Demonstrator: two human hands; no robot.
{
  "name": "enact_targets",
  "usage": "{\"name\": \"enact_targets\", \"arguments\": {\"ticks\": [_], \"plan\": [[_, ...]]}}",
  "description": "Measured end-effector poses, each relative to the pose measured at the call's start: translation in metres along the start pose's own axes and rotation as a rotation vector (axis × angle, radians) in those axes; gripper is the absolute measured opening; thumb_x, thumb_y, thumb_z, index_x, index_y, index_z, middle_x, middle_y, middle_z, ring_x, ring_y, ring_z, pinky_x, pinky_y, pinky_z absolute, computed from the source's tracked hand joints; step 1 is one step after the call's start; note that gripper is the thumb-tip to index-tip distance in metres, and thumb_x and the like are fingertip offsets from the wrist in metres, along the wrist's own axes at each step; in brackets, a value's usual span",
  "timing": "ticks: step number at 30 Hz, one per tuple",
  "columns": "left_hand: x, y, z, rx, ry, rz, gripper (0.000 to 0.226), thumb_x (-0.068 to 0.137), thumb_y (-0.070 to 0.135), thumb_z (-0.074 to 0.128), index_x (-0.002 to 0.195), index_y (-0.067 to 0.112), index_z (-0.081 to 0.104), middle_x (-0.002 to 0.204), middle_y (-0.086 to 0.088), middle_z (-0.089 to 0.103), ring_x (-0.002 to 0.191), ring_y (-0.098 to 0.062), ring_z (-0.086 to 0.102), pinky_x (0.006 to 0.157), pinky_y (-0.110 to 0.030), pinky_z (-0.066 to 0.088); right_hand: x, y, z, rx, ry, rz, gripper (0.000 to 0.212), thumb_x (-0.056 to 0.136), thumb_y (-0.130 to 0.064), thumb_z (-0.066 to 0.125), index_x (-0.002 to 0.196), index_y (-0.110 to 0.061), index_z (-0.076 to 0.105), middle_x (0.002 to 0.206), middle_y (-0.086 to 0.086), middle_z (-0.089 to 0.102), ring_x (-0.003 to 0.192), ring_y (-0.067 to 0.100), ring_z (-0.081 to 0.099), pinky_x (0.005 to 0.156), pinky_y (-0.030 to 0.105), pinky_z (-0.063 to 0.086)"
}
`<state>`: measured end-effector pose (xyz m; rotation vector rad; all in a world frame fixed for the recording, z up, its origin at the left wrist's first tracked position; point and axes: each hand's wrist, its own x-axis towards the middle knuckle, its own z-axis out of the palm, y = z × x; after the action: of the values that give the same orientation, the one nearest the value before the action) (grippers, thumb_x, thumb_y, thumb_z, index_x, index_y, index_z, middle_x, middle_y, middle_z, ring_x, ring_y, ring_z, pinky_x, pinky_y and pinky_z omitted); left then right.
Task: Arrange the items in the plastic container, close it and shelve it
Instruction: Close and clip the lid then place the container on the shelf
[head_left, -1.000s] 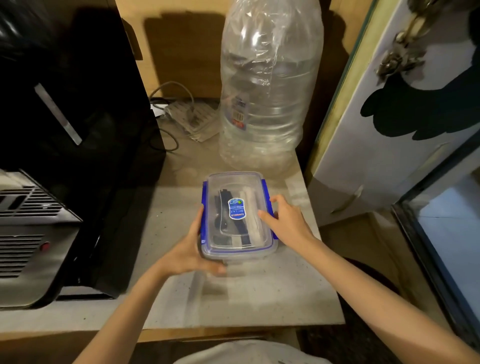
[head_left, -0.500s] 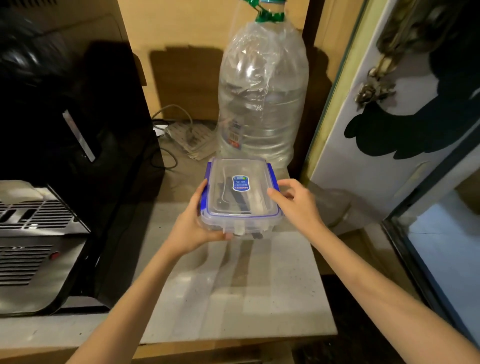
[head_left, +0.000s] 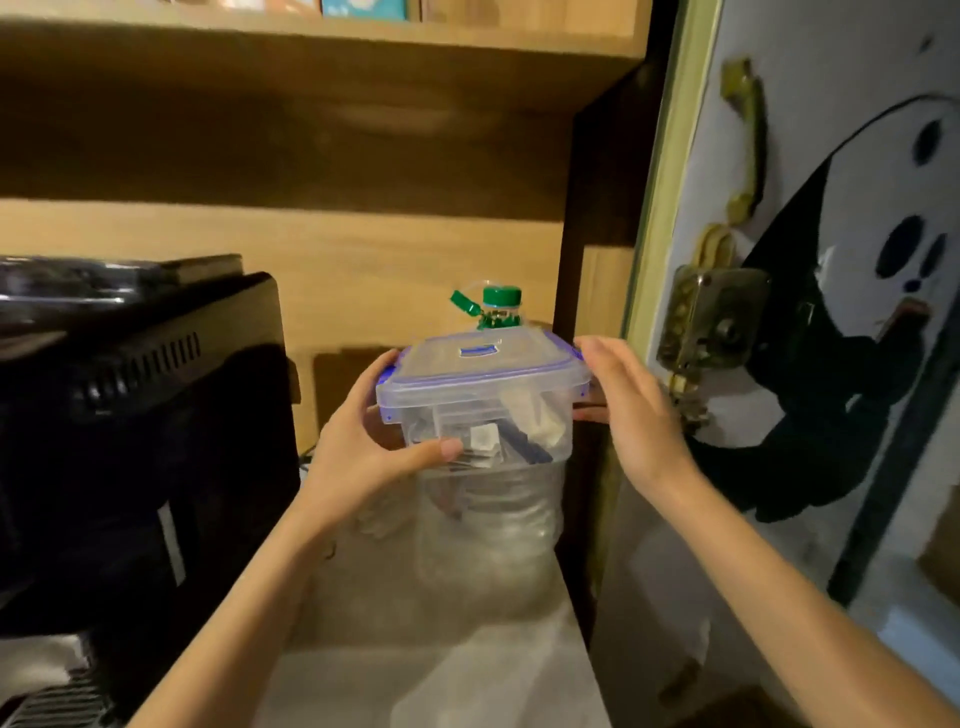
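Head view: my left hand (head_left: 363, 457) and right hand (head_left: 628, 415), fingers clasping the closed plastic container (head_left: 480, 397), have lifted it off the bench to before the water bottle (head_left: 496, 306); shelving apparently follows.

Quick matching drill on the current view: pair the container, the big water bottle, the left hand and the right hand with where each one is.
Things:
1. plastic container
2. water bottle
3. left hand
4. right hand

Places:
A. thumb across the container's front wall
B. standing on the counter behind the container
C. lifted between both hands, lid on
D. against the container's door-side end

Pairs: 1-C, 2-B, 3-A, 4-D
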<state>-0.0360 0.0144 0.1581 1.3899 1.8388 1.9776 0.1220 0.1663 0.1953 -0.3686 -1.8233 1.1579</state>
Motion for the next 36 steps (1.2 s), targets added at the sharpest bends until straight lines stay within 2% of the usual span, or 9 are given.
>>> {"name": "enact_targets", "arguments": {"ticks": [2, 5, 10, 15, 19, 23, 26, 30, 36], "plan": [[0.017, 0.023, -0.002, -0.003, 0.033, 0.048, 0.118, 0.032, 0.051, 0.087, 0.137, 0.033, 0.035, 0.115, 0.019, 0.065, 0.104, 0.004, 0.061, 0.089, -0.022, 0.052, 0.013, -0.023, -0.005, 0.003, -0.023, -0.076, 0.026, 0.081, -0.060, 0.043, 0.097, -0.042, 0.054, 0.104, -0.007, 0.064, 0.095, 0.016, 0.063, 0.090, 0.045, 0.052], [0.043, 0.056, -0.005, -0.002, 0.042, 0.138, 0.109, 0.047, 0.035, 0.088, 0.139, 0.030, 0.031, 0.082, 0.033, 0.069, 0.081, 0.012, 0.065, 0.065, -0.007, 0.053, 0.031, -0.051, -0.013, -0.039, -0.089, -0.148, 0.039, 0.068, -0.073, 0.052, 0.102, -0.053, 0.047, 0.110, -0.014, 0.062, 0.103, 0.011, 0.061, 0.094, 0.044, 0.049], [0.078, 0.108, -0.016, 0.027, 0.012, 0.232, 0.111, 0.027, 0.072, 0.076, 0.126, 0.049, 0.031, 0.105, 0.022, 0.062, 0.091, 0.007, 0.065, 0.062, -0.007, 0.052, 0.056, -0.093, -0.021, -0.086, -0.080, -0.232, 0.087, 0.058, -0.075, 0.062, 0.133, -0.040, 0.035, 0.128, -0.012, 0.052, 0.118, 0.008, 0.050, 0.101, 0.036, 0.044], [0.109, 0.155, -0.020, 0.030, -0.007, 0.347, 0.057, 0.053, 0.039, 0.078, 0.104, 0.040, 0.052, 0.083, 0.030, 0.070, 0.081, 0.009, 0.066, 0.056, -0.004, 0.048, 0.083, -0.133, -0.032, -0.042, -0.064, -0.356, 0.075, 0.063, -0.063, 0.059, 0.129, -0.031, 0.044, 0.114, -0.008, 0.064, 0.105, 0.008, 0.060, 0.096, 0.038, 0.048], [0.133, 0.184, -0.024, 0.009, 0.003, 0.397, 0.072, 0.051, 0.036, 0.082, 0.116, 0.032, 0.052, 0.080, 0.019, 0.074, 0.077, 0.003, 0.069, 0.053, -0.005, 0.049, 0.107, -0.157, -0.036, -0.010, -0.068, -0.406, 0.073, 0.056, -0.071, 0.060, 0.120, -0.038, 0.046, 0.109, -0.006, 0.066, 0.104, 0.013, 0.062, 0.097, 0.045, 0.047], [0.153, 0.212, -0.028, -0.010, -0.012, 0.444, 0.095, 0.043, 0.058, 0.077, 0.128, 0.029, 0.045, 0.089, 0.014, 0.075, 0.078, -0.001, 0.070, 0.061, -0.012, 0.054, 0.129, -0.180, -0.039, 0.004, -0.069, -0.446, 0.051, 0.061, -0.061, 0.056, 0.107, -0.043, 0.046, 0.107, -0.005, 0.066, 0.101, 0.012, 0.063, 0.098, 0.043, 0.048], [0.172, 0.227, -0.028, -0.008, 0.008, 0.474, 0.084, 0.050, 0.044, 0.082, 0.124, 0.029, 0.047, 0.079, 0.014, 0.075, 0.072, 0.001, 0.070, 0.057, -0.012, 0.054, 0.144, -0.193, -0.041, 0.009, -0.064, -0.464, 0.045, 0.065, -0.056, 0.054, 0.107, -0.040, 0.046, 0.101, -0.007, 0.068, 0.096, 0.011, 0.065, 0.098, 0.040, 0.048], [0.199, 0.237, -0.032, 0.060, 0.043, 0.514, 0.082, 0.040, 0.059, 0.069, 0.117, 0.038, 0.051, 0.089, 0.011, 0.074, 0.076, 0.002, 0.069, 0.059, -0.012, 0.049, 0.168, -0.200, -0.043, -0.022, -0.027, -0.468, 0.066, 0.064, -0.063, 0.052, 0.123, -0.034, 0.041, 0.111, -0.002, 0.065, 0.103, 0.015, 0.062, 0.101, 0.044, 0.045], [0.236, 0.245, -0.025, 0.111, 0.005, 0.574, 0.062, 0.068, 0.043, 0.067, 0.124, 0.028, 0.046, 0.088, 0.010, 0.066, 0.066, 0.012, 0.065, 0.050, -0.001, 0.046, 0.207, -0.204, -0.046, -0.032, 0.000, -0.470, 0.063, 0.066, -0.063, 0.052, 0.122, -0.034, 0.041, 0.116, 0.001, 0.062, 0.106, 0.018, 0.060, 0.097, 0.043, 0.049]]}}
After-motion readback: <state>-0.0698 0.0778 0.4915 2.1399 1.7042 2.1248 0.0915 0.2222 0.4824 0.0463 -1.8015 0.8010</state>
